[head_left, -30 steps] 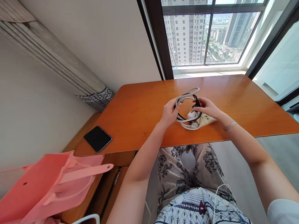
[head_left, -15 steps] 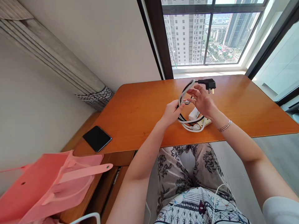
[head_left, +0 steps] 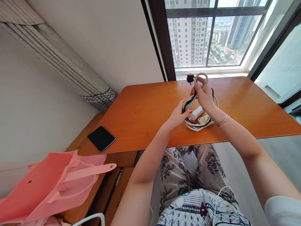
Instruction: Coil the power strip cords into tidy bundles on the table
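The desk (head_left: 145, 116) fills the middle of my view, below the window (head_left: 188, 40). A pink bag (head_left: 47, 185) gapes beside it on my left, and a black tablet (head_left: 101, 138) lies flat near that end. Near the front edge, under my hands, is the coil (head_left: 217, 103), white and black cable run together in rounds. Most of its length is gathered in those rounds, but they sit loosely, and I see no tie or band about them. My left hand (head_left: 176, 116) is closed round the coil's left side, fingers and thumb pressing the strands together. My right hand (head_left: 204, 97) pinches the cable higher up, between thumb and fingers, where a white loop (head_left: 201, 74) stands up above the rest, not laid in with it. Within the rounds, partly hidden by them, sit the power strip (head_left: 203, 119) and, just beside it, a white adapter (head_left: 197, 113). The black plug (head_left: 190, 78) sticks out past my right fingertips, outside the coil, its pins pointing down. That end, too, is not tucked in.
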`<state>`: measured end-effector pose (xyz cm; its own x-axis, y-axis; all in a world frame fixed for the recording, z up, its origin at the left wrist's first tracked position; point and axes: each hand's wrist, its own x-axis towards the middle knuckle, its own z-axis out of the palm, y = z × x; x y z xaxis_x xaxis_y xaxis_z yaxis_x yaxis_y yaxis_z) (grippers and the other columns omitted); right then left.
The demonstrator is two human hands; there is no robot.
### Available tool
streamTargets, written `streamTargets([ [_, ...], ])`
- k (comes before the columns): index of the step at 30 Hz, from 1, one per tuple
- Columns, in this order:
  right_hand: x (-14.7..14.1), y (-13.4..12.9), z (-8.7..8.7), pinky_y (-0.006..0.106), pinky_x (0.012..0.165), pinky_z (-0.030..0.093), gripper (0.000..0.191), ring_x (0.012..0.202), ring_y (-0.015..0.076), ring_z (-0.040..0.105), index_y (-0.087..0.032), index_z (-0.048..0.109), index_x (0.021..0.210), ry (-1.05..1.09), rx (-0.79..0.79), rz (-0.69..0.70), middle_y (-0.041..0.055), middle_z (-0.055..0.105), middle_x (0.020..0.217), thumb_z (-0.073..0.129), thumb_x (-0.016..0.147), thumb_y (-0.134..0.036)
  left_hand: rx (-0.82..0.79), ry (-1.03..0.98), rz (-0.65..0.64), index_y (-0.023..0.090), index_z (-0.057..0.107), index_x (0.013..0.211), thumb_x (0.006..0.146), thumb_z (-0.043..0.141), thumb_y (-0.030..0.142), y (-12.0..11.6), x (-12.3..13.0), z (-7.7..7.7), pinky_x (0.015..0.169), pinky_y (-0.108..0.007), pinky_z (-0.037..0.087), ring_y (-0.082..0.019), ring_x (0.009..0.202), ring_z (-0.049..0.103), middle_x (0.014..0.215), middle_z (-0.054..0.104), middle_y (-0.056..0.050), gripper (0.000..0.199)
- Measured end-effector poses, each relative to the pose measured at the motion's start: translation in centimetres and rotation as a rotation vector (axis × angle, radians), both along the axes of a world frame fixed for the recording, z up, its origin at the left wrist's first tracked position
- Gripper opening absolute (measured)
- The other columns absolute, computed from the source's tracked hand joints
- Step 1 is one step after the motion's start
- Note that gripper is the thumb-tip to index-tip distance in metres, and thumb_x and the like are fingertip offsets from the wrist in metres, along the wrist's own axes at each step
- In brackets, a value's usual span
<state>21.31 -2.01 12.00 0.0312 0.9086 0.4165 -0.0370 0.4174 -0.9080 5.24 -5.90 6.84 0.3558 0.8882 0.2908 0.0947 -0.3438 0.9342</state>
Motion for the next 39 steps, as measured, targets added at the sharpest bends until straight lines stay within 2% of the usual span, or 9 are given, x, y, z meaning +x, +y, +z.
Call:
streamTargets([
  [7,1.4,2.4,1.2,0.034,0.063,0.054,0.072,0.071,0.0185,0.066,-0.032,0.043,0.140,-0.180,0.006,-0.087,0.0052,0.070,0.093,0.053,0.088,-0.081,-0.079,-0.066,-0.007,0.025,0.056,0.125,0.092,0.063,0.034,0.2,0.7,0.8,0.073,-0.034,0.065,-0.020,0.088,0.077,0.123,0.069,-0.010,0.035],
  [16,5.8,3.6,0.9,0.033,0.064,0.056,0.054,0.068,0.0176,0.065,-0.029,0.049,0.128,-0.042,-0.021,-0.201,-0.0040,0.058,0.068,0.064,0.090,-0.065,-0.109,0.086,0.071,0.018,0.061,0.097,0.094,0.057,0.034,-0.8,-0.2,0.4,0.060,-0.025,0.053,-0.016,0.065,0.072,0.083,0.072,-0.003,0.017],
  [21,6.9,3.2,0.5,0.032,0.070,0.054,0.051,0.076,0.0182,0.070,-0.028,0.050,0.120,-0.028,-0.045,-0.190,-0.0046,0.061,0.069,0.068,0.087,-0.063,-0.389,-0.219,0.090,0.017,0.063,0.095,0.086,0.064,0.031,-0.6,0.4,0.6,0.061,-0.024,0.053,-0.011,0.056,0.060,0.063,0.056,0.005,0.018],
  [25,6.7,1.5,-1.7,0.031,0.071,0.052,0.058,0.080,0.0178,0.071,-0.026,0.050,0.113,0.068,-0.234,-0.154,-0.0027,0.070,0.079,0.079,0.075,-0.059,-0.413,-0.438,0.227,0.018,0.061,0.088,0.080,0.070,0.029,-0.2,1.1,1.1,0.060,-0.020,0.052,-0.006,0.048,0.045,0.055,0.043,0.009,0.016],
  [29,6.6,-1.3,-3.5,0.028,0.068,0.049,0.064,0.089,0.0184,0.069,-0.024,0.057,0.108,0.100,-0.427,-0.120,0.0031,0.076,0.093,0.084,0.065,-0.061,-0.359,-0.457,0.303,0.019,0.059,0.082,0.080,0.072,0.031,0.1,0.8,1.8,0.051,-0.017,0.045,-0.005,0.043,0.034,0.053,0.036,0.011,0.018],
  [32,7.9,-3.5,-3.3,0.027,0.064,0.048,0.059,0.092,0.0188,0.069,-0.022,0.066,0.101,0.013,-0.547,-0.034,0.0074,0.076,0.106,0.085,0.063,-0.063,-0.319,-0.429,0.327,0.020,0.058,0.080,0.079,0.072,0.031,0.4,0.0,2.4,0.047,-0.016,0.043,-0.004,0.042,0.033,0.054,0.036,0.011,0.018],
  [35,9.9,-5.7,-2.3,0.030,0.060,0.047,0.052,0.078,0.0201,0.069,-0.019,0.074,0.092,-0.249,-0.663,0.164,0.0116,0.079,0.098,0.087,0.064,-0.062,-0.281,-0.404,0.335,0.020,0.056,0.079,0.078,0.073,0.030,0.7,-1.0,3.2,0.045,-0.016,0.042,-0.004,0.040,0.033,0.054,0.037,0.011,0.019],
  [37,10.9,-7.0,-1.3,0.034,0.061,0.049,0.049,0.069,0.0204,0.066,-0.018,0.078,0.084,-0.419,-0.609,0.226,0.0118,0.078,0.083,0.084,0.068,-0.063,-0.278,-0.379,0.317,0.020,0.057,0.077,0.076,0.073,0.027,0.9,-1.5,3.9,0.044,-0.016,0.041,-0.003,0.039,0.033,0.054,0.040,0.011,0.018],
  [39,11.2,-7.9,-0.3,0.039,0.072,0.053,0.047,0.074,0.0228,0.067,-0.019,0.079,0.086,-0.444,-0.384,0.130,0.0104,0.077,0.081,0.079,0.074,-0.065,-0.276,-0.350,0.286,0.019,0.058,0.075,0.073,0.072,0.023,1.0,-1.9,4.7,0.042,-0.017,0.039,-0.003,0.039,0.033,0.052,0.041,0.010,0.015],
])
